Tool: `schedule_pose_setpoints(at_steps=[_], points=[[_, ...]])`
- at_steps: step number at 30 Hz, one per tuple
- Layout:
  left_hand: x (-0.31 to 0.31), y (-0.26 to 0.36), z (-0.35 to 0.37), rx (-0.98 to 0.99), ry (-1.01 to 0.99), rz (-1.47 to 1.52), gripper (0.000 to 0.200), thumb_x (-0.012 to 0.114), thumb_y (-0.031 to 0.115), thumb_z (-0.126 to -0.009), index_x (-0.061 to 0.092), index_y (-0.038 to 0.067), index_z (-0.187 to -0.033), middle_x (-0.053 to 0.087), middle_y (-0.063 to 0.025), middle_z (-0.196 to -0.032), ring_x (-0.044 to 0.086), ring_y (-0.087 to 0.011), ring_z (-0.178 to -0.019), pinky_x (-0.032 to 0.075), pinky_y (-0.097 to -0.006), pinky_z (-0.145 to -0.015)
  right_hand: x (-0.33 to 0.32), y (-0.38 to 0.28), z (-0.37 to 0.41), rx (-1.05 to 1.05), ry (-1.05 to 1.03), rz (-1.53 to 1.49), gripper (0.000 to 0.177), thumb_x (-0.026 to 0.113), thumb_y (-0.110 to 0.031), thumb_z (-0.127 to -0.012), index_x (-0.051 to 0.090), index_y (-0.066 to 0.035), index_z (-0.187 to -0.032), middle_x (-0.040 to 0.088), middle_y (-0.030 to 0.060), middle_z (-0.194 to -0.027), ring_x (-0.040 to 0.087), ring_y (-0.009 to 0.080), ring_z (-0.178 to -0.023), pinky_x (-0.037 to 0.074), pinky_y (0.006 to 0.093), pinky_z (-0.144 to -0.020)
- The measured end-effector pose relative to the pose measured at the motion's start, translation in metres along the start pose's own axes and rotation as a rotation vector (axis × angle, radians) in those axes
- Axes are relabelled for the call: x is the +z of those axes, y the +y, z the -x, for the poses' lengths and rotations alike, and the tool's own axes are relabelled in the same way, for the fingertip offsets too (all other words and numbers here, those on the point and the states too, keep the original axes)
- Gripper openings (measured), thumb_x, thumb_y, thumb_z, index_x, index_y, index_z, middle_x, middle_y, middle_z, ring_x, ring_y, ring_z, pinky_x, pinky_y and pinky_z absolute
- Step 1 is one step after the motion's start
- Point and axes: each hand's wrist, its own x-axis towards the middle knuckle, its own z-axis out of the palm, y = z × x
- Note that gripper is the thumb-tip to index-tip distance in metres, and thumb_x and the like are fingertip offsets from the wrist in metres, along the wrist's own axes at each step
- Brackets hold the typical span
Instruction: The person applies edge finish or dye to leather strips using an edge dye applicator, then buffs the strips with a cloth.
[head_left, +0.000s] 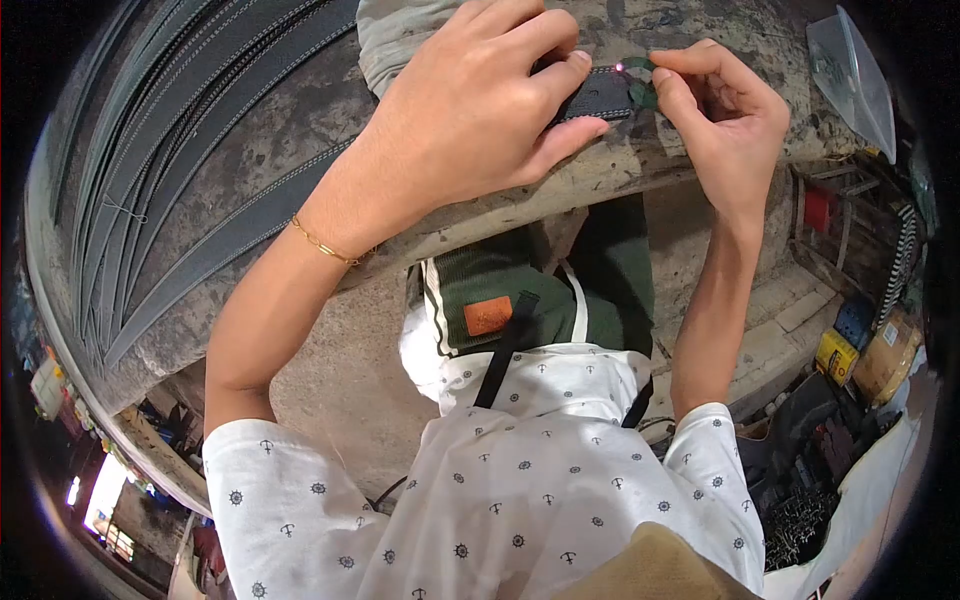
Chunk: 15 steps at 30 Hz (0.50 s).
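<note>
A dark strap with light stitching (pixel 603 97) lies flat at the bench's near edge. My left hand (pixel 480 95) grips it from above, fingers curled over it and the thumb along its near side. Just right of the strap's end, my right hand (pixel 725 105) pinches a small dark green item (pixel 641 82) between thumb and forefinger. A small bright pinkish glow (pixel 619 67) shows at the strap's far corner, beside that green item. What makes the glow is too small to tell.
Several long stitched dark straps (pixel 160 140) spread over the bench (pixel 440 228) at the left. Light grey cloth (pixel 395 35) lies behind my left hand. A clear plastic container (pixel 850 85) stands far right. Below it are a yellow box (pixel 837 356) and a cardboard box (pixel 886 357).
</note>
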Motion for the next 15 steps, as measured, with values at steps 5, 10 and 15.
schedule_pose_setpoints(at_steps=[5,10,15], points=[[-0.0099,0.0073,-0.0048,-0.05,-0.063,0.015,0.034,0.077,0.023,-0.081,0.064,-0.003,-0.098,0.053,-0.0134,-0.093,0.051,-0.0309,-0.087,0.046,-0.0398,-0.079,0.0006,-0.0011,0.0009,0.027,0.006,-0.014,0.007,0.066,0.007,-0.089,0.07,0.006,-0.095,0.057,-0.004,-0.08,0.051,0.0023,-0.071,0.039,0.0181,-0.063],[-0.0021,0.0026,0.0005,-0.007,0.024,0.023,0.033,0.078,0.022,-0.08,0.065,-0.003,-0.097,0.053,-0.0135,-0.092,0.052,-0.0307,-0.087,0.046,-0.0397,-0.079,0.0012,-0.0006,0.0013,0.03,0.017,-0.037,0.007,0.066,0.007,-0.089,0.07,0.006,-0.095,0.056,-0.0045,-0.079,0.051,0.0021,-0.071,0.038,0.0177,-0.063],[-0.0023,0.0032,0.0008,0.01,0.075,0.023,0.033,0.078,0.023,-0.08,0.065,-0.003,-0.096,0.053,-0.0135,-0.092,0.053,-0.0307,-0.086,0.047,-0.0396,-0.079,0.0003,0.0007,0.0008,0.006,0.009,-0.049,0.008,0.065,0.008,-0.09,0.07,0.006,-0.096,0.056,-0.0043,-0.08,0.05,0.0021,-0.071,0.038,0.0177,-0.063]])
